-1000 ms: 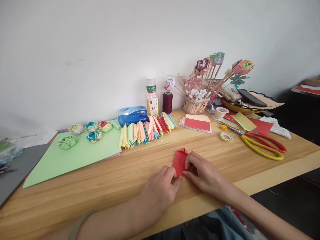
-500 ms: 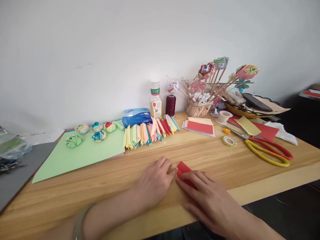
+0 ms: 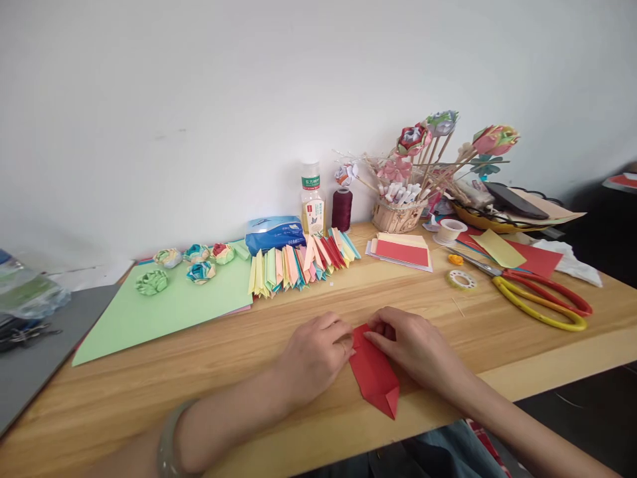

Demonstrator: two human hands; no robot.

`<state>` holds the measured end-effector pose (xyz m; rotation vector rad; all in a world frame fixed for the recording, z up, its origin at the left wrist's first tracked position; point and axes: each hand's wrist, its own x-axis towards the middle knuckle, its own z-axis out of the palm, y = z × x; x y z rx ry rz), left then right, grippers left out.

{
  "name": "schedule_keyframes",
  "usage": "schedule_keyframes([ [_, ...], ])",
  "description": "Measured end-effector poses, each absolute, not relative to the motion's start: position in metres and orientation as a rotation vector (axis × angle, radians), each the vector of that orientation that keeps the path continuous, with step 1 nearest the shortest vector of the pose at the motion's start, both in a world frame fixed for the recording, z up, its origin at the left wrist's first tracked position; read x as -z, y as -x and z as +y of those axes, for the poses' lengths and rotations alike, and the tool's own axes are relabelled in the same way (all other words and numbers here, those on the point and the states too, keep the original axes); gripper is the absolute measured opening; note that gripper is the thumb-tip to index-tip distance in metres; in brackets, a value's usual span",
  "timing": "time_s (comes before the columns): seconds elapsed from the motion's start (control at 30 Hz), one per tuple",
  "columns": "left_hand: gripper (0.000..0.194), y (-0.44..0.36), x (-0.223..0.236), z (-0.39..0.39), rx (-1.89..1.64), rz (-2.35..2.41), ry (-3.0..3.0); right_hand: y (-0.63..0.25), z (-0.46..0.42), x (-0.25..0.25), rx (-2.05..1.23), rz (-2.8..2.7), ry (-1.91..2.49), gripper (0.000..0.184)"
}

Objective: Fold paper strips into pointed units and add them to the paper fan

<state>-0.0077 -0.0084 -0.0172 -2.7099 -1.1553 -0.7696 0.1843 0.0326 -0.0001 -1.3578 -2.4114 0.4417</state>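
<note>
A strip of red paper (image 3: 373,372) lies on the wooden table between my hands, its near end folded into a point. My left hand (image 3: 318,355) is closed at the paper's far left edge, fingertips pressed on it. With thumb and curled fingers, my right hand (image 3: 411,342) pinches the far right corner. Beyond them stands a row of folded paper pieces (image 3: 293,265) in many colours. A small stack of cut paper (image 3: 402,252) with a red sheet on top lies behind my right hand.
Scissors (image 3: 540,292) with red and yellow handles lie at the right, beside a tape roll (image 3: 462,279). Paper flowers (image 3: 152,283) rest on green sheets (image 3: 164,318) at the left. A bottle (image 3: 312,206), thread spool (image 3: 342,209) and basket (image 3: 398,216) stand along the wall.
My right hand has moved from lying over the red paper up to its far corner, uncovering the folded near end. My left hand stays at the left edge.
</note>
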Motion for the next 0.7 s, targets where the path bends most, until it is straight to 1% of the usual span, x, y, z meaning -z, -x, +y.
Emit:
schedule_keyframes([
  [0.17, 0.027, 0.01, 0.021, -0.007, 0.717, -0.977, 2.674, -0.184, 0.026, 0.007, -0.378, -2.433, 1.215, 0.014],
  [0.27, 0.028, 0.012, 0.021, -0.007, 0.764, -1.0, 2.72, -0.186, 0.018, 0.016, -0.309, -2.451, 1.111, 0.021],
  [0.37, 0.03, 0.014, 0.019, -0.006, 0.836, -1.093, 2.785, -0.187, 0.011, 0.021, -0.161, -2.457, 0.994, 0.026],
  [0.53, 0.026, 0.015, 0.018, -0.006, 0.742, -1.151, 2.74, -0.186, 0.008, 0.018, 0.016, -2.477, 0.82, 0.028],
  [0.7, 0.03, 0.017, 0.015, -0.009, 0.691, -1.054, 2.752, -0.185, 0.008, 0.014, 0.035, -2.544, 0.75, 0.028],
])
